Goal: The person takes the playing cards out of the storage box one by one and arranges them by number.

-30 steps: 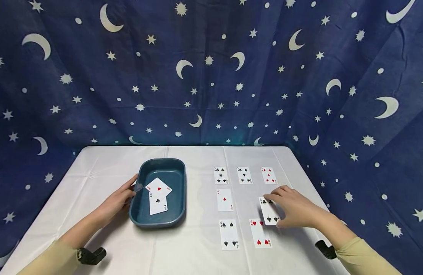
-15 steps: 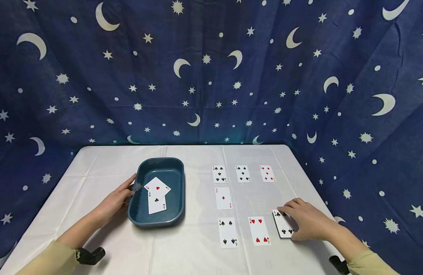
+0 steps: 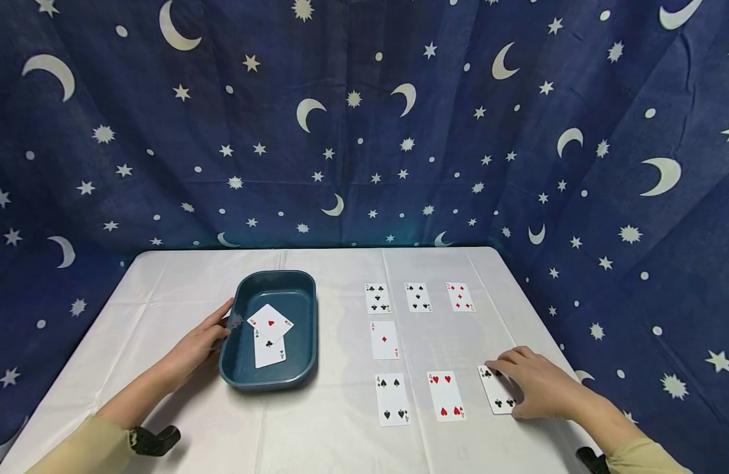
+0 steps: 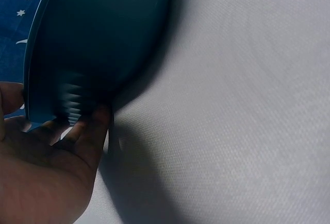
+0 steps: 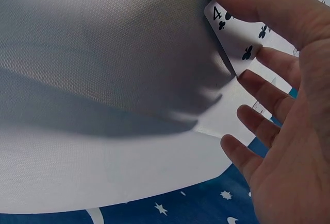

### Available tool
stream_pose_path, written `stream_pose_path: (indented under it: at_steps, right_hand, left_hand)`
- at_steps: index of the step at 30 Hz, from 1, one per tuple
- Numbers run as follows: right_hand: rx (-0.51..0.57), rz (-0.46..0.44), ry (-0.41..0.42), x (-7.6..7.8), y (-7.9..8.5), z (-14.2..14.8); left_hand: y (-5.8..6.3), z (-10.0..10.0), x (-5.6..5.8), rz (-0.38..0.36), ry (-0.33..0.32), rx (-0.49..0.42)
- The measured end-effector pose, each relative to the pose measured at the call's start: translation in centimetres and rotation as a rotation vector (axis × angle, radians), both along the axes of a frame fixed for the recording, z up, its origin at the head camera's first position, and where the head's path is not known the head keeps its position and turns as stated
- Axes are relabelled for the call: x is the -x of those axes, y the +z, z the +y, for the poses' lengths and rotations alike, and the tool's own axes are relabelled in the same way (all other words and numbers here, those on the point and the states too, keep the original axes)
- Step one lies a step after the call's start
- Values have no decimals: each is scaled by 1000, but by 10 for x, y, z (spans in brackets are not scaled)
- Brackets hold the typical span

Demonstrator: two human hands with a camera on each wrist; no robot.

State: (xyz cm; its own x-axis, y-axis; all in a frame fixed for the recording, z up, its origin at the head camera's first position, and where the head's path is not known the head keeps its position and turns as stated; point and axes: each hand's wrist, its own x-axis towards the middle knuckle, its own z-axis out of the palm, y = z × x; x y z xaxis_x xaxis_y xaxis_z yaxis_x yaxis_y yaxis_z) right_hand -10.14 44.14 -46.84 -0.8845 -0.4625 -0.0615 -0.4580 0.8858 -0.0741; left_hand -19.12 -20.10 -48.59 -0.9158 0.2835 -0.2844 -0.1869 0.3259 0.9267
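Observation:
My right hand (image 3: 545, 387) pinches a four of clubs (image 3: 496, 388) by its edges, close over the cloth, to the right of the four of hearts (image 3: 446, 396). In the right wrist view, thumb and fingertips span the card (image 5: 238, 38), and the other fingers spread out beside it. Left of the hearts lies a four of spades (image 3: 392, 399). My left hand (image 3: 193, 349) grips the left side of a dark teal tray (image 3: 310, 329); in the left wrist view its fingers (image 4: 95, 131) lie against the outer wall. Inside the tray, an ace of hearts (image 3: 271, 321) overlaps an ace of clubs (image 3: 269, 355).
An ace of diamonds (image 3: 385, 340) lies face up above the four of spades. Behind it stands a row with a five of clubs (image 3: 377, 298), five of spades (image 3: 418, 297) and five of diamonds (image 3: 461, 297). White cloth (image 3: 335, 434) covers the table; a starry blue curtain (image 3: 270, 217) hangs behind.
My right hand has carried the four of clubs rightward and down, from overlapping the four of hearts to a spot beside it. My left hand stays at the tray.

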Motion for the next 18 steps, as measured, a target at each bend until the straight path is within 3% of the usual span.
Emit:
stream_pose_path:
  at_steps: [10, 18]
  right_hand:
    - [-9, -8, 2, 2, -1, -1]
    - [-2, 6, 8, 8, 9, -9]
  left_hand:
    - [1, 0, -1, -1, 11, -2]
    - [0, 0, 0, -7, 15, -9]
